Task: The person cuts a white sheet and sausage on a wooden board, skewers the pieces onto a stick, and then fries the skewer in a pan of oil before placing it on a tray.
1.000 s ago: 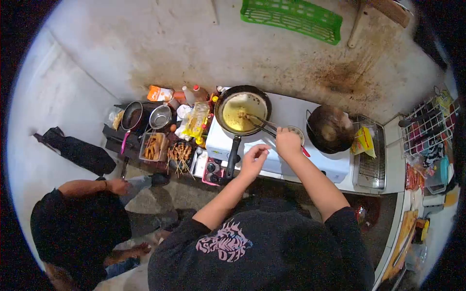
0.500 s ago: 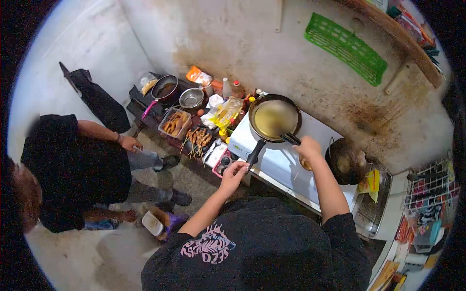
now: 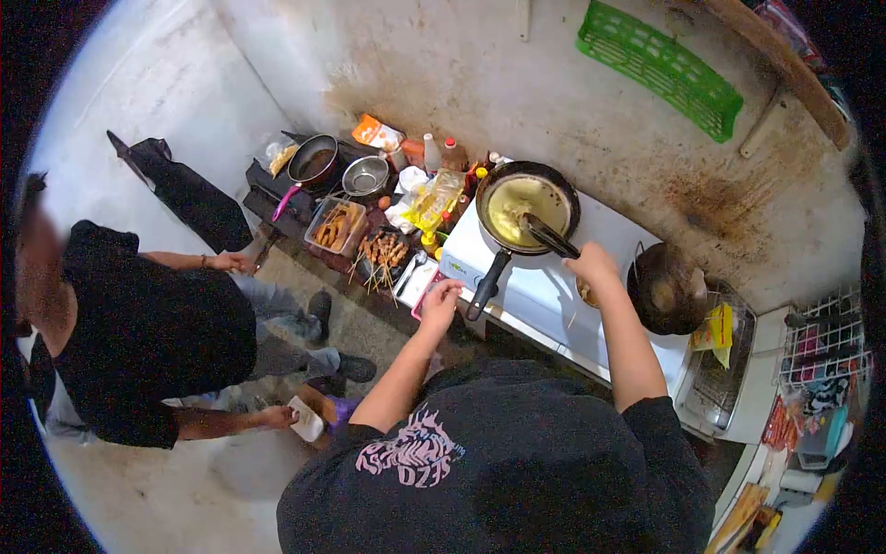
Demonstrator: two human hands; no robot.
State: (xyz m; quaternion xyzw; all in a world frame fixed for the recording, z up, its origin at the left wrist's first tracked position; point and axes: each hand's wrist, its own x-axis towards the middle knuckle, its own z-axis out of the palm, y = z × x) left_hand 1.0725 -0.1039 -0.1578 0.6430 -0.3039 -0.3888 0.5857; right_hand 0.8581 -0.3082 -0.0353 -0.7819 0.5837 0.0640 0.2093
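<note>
Right hand (image 3: 595, 265) grasping one pair of tongs (image 3: 551, 236) — one frying pan (image 3: 571, 205), left hand (image 3: 441, 305) loose

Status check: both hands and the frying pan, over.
Right hand holding dark tongs, reaching into frying pan. Left hand beside pan handle, not gripping it. Pan on white stove. Nothing visible blocking the tongs.

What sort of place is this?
Most likely a small kitchen, though whether a home's or a food seller's I can't tell. A frying pan with yellowish liquid sits on a white stove, and skewers of food lie nearby.
</note>
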